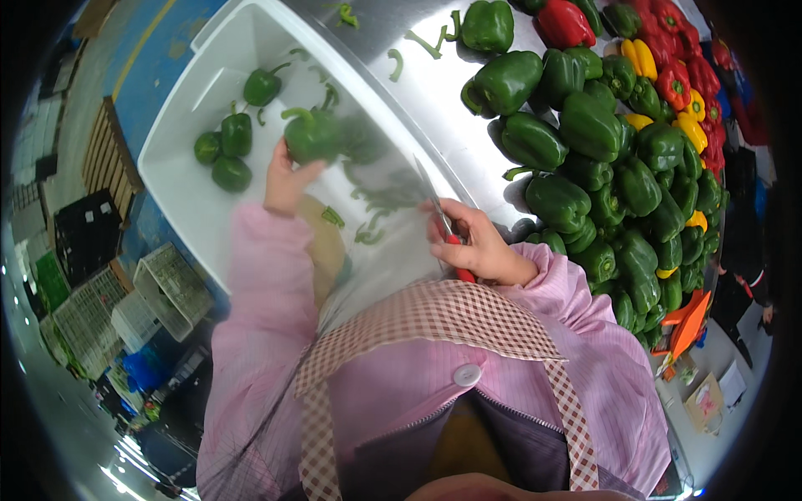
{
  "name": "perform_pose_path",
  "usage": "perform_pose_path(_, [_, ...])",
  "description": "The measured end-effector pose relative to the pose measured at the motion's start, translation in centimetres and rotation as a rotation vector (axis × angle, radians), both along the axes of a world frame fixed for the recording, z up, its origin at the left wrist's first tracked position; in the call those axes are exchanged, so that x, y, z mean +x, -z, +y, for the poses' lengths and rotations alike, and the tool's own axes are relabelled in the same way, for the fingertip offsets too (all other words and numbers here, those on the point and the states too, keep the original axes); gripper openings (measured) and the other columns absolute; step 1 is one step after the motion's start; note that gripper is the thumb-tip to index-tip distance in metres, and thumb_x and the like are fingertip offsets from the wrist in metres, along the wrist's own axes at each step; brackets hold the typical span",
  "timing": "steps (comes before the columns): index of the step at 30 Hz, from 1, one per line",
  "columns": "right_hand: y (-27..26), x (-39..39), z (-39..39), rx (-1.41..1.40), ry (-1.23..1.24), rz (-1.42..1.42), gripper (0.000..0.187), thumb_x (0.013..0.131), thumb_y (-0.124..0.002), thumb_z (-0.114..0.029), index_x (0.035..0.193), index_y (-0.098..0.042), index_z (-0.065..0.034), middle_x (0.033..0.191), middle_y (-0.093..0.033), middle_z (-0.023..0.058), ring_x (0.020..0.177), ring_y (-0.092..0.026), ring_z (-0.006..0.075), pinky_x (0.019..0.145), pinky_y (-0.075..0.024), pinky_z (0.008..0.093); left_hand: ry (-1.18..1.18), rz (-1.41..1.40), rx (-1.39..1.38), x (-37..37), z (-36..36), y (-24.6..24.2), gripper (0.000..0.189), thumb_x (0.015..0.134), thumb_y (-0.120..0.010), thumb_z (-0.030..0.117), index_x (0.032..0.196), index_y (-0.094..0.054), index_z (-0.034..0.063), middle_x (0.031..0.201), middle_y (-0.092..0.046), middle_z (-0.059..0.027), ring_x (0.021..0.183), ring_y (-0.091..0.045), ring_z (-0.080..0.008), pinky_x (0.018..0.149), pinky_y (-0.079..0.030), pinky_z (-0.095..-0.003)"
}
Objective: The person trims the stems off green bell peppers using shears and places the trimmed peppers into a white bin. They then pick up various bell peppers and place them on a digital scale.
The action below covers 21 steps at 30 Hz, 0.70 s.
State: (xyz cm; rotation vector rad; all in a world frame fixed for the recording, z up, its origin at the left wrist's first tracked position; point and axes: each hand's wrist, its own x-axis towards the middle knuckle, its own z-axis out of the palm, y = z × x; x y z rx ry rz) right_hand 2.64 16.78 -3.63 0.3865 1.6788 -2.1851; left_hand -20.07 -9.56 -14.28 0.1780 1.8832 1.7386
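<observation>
My left hand point(289, 178) is at a green bell pepper point(311, 136) with a curved stem, over a white plastic tub point(182, 119); both are slightly blurred. In my right hand point(473, 241) is a knife point(432, 194) with a red handle, its blade pointing up and away from me over the tub's near right rim. Several whole green peppers point(237, 134) lie on the left side of the tub's floor. Cut green stems point(369, 235) are scattered beneath and to the right of the held pepper.
A heap of green bell peppers point(589, 125) covers the steel table point(420, 81) at right, with red peppers point(673, 84) and a few yellow ones point(639, 59) behind. Loose stems point(426, 44) lie on the steel. Crates point(172, 291) and a wooden pallet point(109, 150) stand on the floor at left.
</observation>
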Motion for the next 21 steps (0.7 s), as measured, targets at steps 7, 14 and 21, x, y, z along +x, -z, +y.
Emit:
perform_pose_path(7, [-3.1, -1.0, -0.6, 0.642, -0.153, 0.534, 0.068, 0.071, -0.075, -0.018, 0.131, -0.051, 0.0016, 0.096, -0.061, 0.0157, 0.088, -0.061, 0.0251, 0.08, -0.0493, 0.0353, 0.108, 0.2, 0.003, 9.7, -0.5, -13.1, 0.086, 0.068, -0.077, -0.007, 0.144, -0.036, -0.0007, 0.139, -0.046, -0.0089, 0.127, -0.049, -0.0219, 0.109, -0.04, -0.0359])
perform_pose_path(14, [-6.2, 2.1, -1.2, 0.825, -0.216, 0.561, 0.061, 0.07, -0.07, -0.024, 0.122, -0.056, 0.0042, 0.112, -0.062, 0.0272, 0.102, -0.061, 0.0426, 0.089, -0.0491, 0.045, 0.155, 0.558, -0.165, 15.1, -0.7, -16.9, 0.084, 0.066, -0.08, 0.001, 0.142, -0.045, 0.006, 0.133, -0.048, -0.0108, 0.122, -0.052, -0.0225, 0.098, -0.048, -0.0332])
perform_pose_path(21, [-5.6, 4.7, -1.5, 0.81, -0.407, 0.409, 0.044, 0.071, -0.068, -0.025, 0.109, -0.063, -0.002, 0.092, -0.067, 0.0225, 0.084, -0.065, 0.0412, 0.077, -0.0518, 0.0471, 0.142, 0.369, -0.056, 19.0, -2.2, -14.9, 0.082, 0.069, -0.079, -0.001, 0.142, -0.043, 0.0017, 0.135, -0.052, -0.0115, 0.122, -0.054, -0.0234, 0.102, -0.046, -0.0347])
